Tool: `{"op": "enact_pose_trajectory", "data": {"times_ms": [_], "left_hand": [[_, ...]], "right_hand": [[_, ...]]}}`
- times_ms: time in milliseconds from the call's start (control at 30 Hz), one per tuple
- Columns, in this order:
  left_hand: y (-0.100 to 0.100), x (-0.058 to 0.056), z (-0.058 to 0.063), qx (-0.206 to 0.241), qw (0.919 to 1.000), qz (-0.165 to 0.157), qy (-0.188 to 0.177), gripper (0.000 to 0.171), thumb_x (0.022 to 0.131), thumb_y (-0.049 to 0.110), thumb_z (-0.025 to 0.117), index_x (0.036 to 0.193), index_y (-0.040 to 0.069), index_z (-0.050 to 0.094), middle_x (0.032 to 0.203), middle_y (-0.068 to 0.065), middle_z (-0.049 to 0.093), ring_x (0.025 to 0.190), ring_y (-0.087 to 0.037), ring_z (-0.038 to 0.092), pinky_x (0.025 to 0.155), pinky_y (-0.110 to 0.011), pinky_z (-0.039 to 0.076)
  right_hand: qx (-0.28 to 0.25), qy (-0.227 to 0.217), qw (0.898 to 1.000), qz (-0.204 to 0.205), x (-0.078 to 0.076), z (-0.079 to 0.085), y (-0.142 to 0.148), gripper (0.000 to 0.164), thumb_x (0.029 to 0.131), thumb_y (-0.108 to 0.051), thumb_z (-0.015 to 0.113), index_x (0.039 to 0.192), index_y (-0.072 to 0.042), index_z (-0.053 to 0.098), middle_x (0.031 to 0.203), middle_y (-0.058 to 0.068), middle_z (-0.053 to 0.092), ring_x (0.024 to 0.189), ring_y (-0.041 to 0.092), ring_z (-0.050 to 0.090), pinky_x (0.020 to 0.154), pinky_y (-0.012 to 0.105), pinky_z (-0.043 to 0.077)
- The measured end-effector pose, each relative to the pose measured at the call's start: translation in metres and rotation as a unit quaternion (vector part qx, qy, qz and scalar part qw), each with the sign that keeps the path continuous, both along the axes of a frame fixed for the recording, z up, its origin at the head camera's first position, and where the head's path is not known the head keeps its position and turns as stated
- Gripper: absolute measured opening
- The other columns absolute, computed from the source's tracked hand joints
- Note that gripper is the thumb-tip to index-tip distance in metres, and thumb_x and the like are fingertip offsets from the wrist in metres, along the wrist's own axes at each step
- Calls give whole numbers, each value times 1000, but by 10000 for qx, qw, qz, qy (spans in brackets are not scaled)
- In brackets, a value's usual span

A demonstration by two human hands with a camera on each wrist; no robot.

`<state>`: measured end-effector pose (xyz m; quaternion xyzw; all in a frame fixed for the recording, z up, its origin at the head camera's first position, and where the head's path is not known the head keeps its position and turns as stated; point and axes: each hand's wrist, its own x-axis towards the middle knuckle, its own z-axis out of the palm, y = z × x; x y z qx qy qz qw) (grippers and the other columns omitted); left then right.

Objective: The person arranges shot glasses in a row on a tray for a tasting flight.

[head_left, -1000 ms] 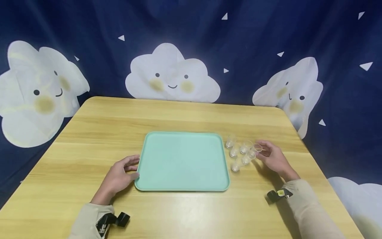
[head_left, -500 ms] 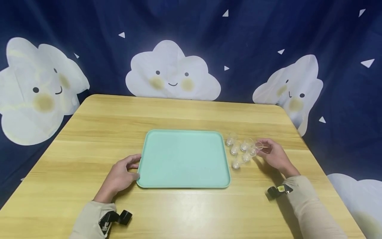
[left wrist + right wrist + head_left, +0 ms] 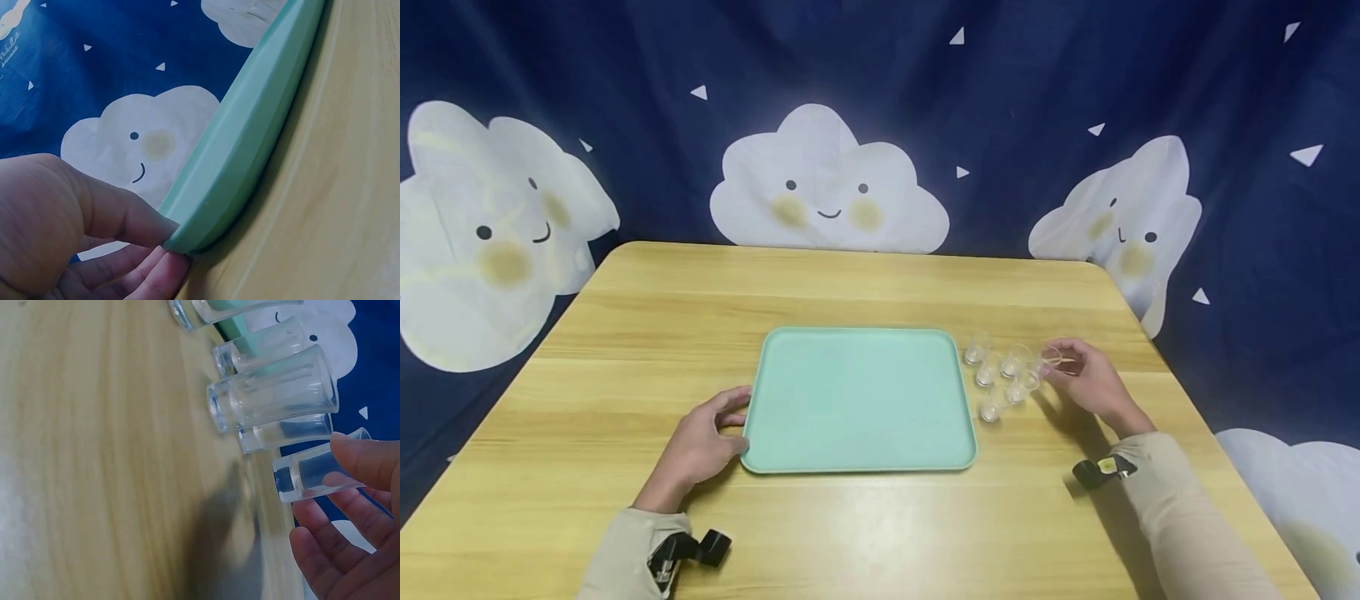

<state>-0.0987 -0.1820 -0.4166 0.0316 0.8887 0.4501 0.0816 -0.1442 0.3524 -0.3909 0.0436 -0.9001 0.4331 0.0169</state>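
Observation:
In the head view, a mint-green tray [image 3: 859,400] lies flat on the wooden table. My left hand [image 3: 702,442] is at its left edge; in the left wrist view, thumb and fingers pinch the tray's rim near a corner. To the right of the tray, my right hand [image 3: 1092,377] holds a small clear shot glass [image 3: 315,472] between thumb and fingers. Whether its base touches the table I cannot tell. Several more clear shot glasses [image 3: 275,390] stand upright in a cluster between this hand and the tray's right edge.
A pale wooden table [image 3: 865,533] with rounded far corners carries everything. Behind it hangs a dark blue curtain [image 3: 1000,83] printed with smiling white clouds and small triangles. Black wrist mounts [image 3: 688,550] sit on both beige sleeves.
The head view has shifted slightly. My right hand has edged a little farther from me with its shot glass; my left hand stays at the tray's edge.

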Motion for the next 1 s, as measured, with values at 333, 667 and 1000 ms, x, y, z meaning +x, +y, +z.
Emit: {"op": "enact_pose_trajectory", "data": {"times_ms": [333,667,1000], "left_hand": [[-2,0,2,-39,10000,42,3,71,78,-4,62,145,3,42,138,-18,51,111,-31,58,84,-38,46],[-1,-2,3,-97,9999,50,-9,65,78,-2,59,142,4,47,130,-15,57,111,-30,57,85,-40,45],[0,1,3,-321,9995,27,-26,61,78,1,61,137,1,52,119,-16,63,108,-30,60,86,-42,46]], "right_hand": [[41,42,9999,-147,-4,10,-3,47,90,-14,69,128,6,52,121,26,61,96,14,62,75,17,51],[50,341,9993,-114,-8,22,-6,44,89,-12,70,126,7,54,116,26,62,87,-3,59,75,13,49],[11,544,9985,-112,-11,28,-9,42,87,-7,71,124,8,56,108,21,65,84,-3,61,73,14,50]]}}
